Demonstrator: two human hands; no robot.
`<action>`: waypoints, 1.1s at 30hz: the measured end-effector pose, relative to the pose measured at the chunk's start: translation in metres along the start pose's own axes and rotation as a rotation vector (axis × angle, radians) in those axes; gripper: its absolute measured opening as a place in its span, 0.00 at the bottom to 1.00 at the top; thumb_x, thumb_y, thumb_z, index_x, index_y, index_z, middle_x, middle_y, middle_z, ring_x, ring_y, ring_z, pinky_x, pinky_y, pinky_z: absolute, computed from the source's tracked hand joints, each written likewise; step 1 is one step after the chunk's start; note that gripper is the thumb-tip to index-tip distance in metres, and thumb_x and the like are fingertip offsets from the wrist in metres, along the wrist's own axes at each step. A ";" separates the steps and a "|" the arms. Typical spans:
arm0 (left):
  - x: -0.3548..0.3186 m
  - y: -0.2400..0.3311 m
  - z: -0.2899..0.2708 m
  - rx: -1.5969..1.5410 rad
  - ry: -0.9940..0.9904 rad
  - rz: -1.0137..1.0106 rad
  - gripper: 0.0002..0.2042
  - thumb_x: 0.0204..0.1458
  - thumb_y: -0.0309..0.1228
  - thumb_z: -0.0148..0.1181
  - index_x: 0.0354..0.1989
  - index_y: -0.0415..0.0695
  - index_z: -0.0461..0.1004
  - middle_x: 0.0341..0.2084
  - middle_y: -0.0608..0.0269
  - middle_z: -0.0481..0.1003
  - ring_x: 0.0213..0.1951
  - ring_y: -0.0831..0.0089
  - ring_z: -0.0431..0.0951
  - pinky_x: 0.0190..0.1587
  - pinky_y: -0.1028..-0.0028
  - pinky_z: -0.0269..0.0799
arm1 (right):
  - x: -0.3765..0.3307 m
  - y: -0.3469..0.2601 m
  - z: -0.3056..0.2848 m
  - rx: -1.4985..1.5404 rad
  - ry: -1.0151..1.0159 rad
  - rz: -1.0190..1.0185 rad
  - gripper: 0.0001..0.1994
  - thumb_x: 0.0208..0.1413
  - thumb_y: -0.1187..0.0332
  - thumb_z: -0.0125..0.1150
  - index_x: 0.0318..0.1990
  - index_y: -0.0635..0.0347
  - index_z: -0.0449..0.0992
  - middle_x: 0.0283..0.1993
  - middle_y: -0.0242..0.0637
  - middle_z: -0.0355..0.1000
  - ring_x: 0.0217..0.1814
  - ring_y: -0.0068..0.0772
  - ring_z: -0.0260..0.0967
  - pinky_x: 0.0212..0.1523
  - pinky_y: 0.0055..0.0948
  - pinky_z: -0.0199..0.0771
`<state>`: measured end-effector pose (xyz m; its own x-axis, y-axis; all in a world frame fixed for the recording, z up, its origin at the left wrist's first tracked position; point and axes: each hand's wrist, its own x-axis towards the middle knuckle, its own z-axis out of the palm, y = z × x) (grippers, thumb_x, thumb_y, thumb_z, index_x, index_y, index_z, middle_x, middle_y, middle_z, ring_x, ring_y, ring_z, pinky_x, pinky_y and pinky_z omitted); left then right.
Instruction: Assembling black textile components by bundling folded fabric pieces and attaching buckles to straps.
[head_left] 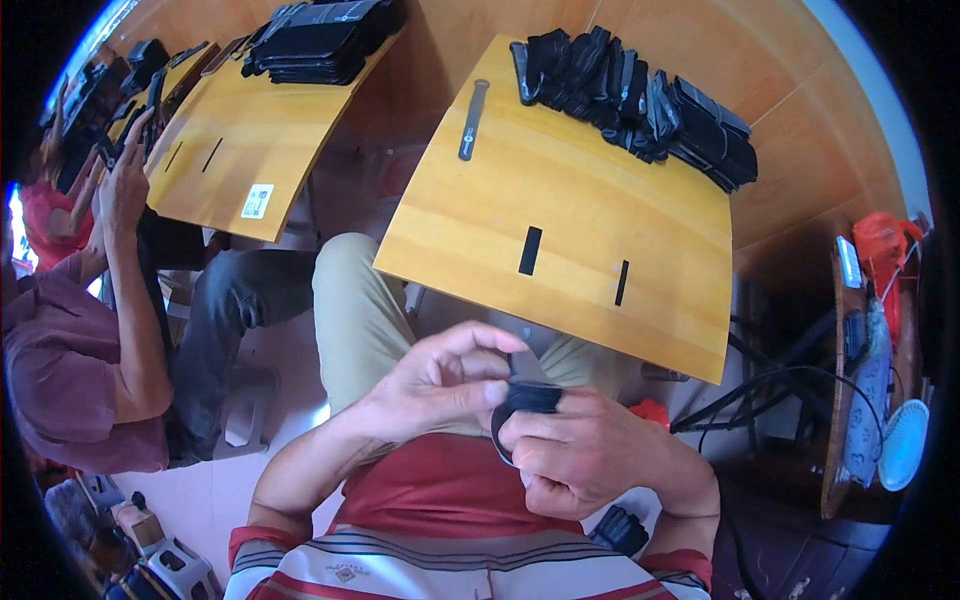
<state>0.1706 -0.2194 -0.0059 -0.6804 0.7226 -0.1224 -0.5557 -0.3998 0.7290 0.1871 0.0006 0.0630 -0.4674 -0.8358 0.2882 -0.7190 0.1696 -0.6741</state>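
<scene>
Above my lap, both hands work on one strap [533, 397], black with a grey end that stands up from it. My left hand [430, 385] is closed on the strap's grey end, with thumb and index finger at its edge. My right hand [590, 445] has its fingers wrapped round the black part, and a loop of it curves below the hand. The strap's full length is hidden by my fingers. On the wooden table [450, 220] ahead lies a flat grey strap [474, 120]. Two short black strips [530, 250] are on its nearer half.
Bundled black straps [620, 90] line the table's far edge. To the left, a person [90, 370] sits at another table [260, 130] with stacked black straps [325, 45]. A side shelf [835, 400] on the right holds a red bag [882, 255] and a light-blue oval item [903, 445]; dark cables hang beside it.
</scene>
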 end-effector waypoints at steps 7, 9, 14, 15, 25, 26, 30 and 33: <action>-0.006 -0.006 -0.003 -0.110 0.092 0.308 0.25 0.51 0.26 0.69 0.55 0.42 0.64 0.51 0.44 0.73 0.51 0.64 0.78 0.53 0.67 0.75 | -0.004 -0.001 0.009 -0.029 0.147 -0.060 0.09 0.35 0.76 0.61 0.24 0.60 0.65 0.32 0.38 0.69 0.37 0.43 0.74 0.38 0.35 0.79; -0.012 -0.001 -0.005 -0.222 -0.005 0.329 0.29 0.47 0.31 0.71 0.55 0.43 0.63 0.55 0.42 0.69 0.54 0.58 0.74 0.57 0.62 0.71 | -0.007 0.000 0.011 -0.036 0.175 -0.036 0.10 0.34 0.80 0.60 0.22 0.59 0.64 0.31 0.37 0.70 0.34 0.43 0.76 0.37 0.34 0.82; -0.013 0.007 -0.001 -0.397 0.099 0.417 0.21 0.50 0.31 0.70 0.47 0.47 0.64 0.46 0.52 0.70 0.50 0.64 0.75 0.53 0.65 0.73 | -0.021 0.015 0.019 -0.223 0.281 0.105 0.10 0.33 0.81 0.63 0.22 0.60 0.67 0.31 0.38 0.72 0.31 0.40 0.77 0.31 0.34 0.80; -0.012 0.005 -0.004 -0.323 0.137 0.398 0.18 0.51 0.28 0.68 0.45 0.47 0.65 0.44 0.55 0.71 0.46 0.66 0.75 0.50 0.66 0.73 | -0.024 0.020 0.022 -0.242 0.303 0.122 0.11 0.34 0.81 0.65 0.26 0.60 0.69 0.31 0.39 0.74 0.30 0.39 0.78 0.30 0.33 0.79; -0.011 -0.001 -0.008 -0.180 0.262 0.421 0.13 0.55 0.20 0.60 0.44 0.46 0.65 0.45 0.51 0.76 0.42 0.68 0.77 0.50 0.69 0.73 | -0.017 0.048 0.060 0.303 0.335 0.323 0.24 0.46 0.64 0.77 0.47 0.64 0.73 0.44 0.45 0.74 0.40 0.40 0.78 0.39 0.34 0.78; -0.011 -0.002 -0.010 -0.140 0.265 0.439 0.13 0.56 0.21 0.59 0.46 0.45 0.65 0.48 0.48 0.75 0.43 0.68 0.78 0.51 0.68 0.73 | -0.017 0.050 0.060 0.277 0.328 0.270 0.25 0.47 0.62 0.77 0.49 0.65 0.73 0.45 0.45 0.74 0.40 0.40 0.78 0.40 0.34 0.78; -0.014 0.001 -0.012 -0.071 0.354 0.451 0.15 0.60 0.24 0.57 0.53 0.43 0.63 0.55 0.42 0.73 0.46 0.67 0.78 0.53 0.67 0.73 | -0.010 0.040 0.048 0.318 0.349 0.238 0.25 0.54 0.60 0.72 0.52 0.67 0.73 0.47 0.45 0.74 0.40 0.37 0.77 0.42 0.32 0.77; -0.019 0.004 -0.012 -0.039 0.374 0.392 0.21 0.61 0.27 0.57 0.61 0.42 0.61 0.58 0.46 0.71 0.48 0.68 0.77 0.53 0.67 0.73 | -0.018 0.043 0.050 0.369 0.364 0.315 0.20 0.59 0.63 0.67 0.54 0.67 0.72 0.48 0.45 0.75 0.41 0.32 0.77 0.46 0.30 0.76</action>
<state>0.1751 -0.2415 -0.0089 -0.9599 0.2678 -0.0826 -0.2384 -0.6251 0.7433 0.1897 -0.0031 -0.0051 -0.8213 -0.5317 0.2066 -0.3220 0.1332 -0.9373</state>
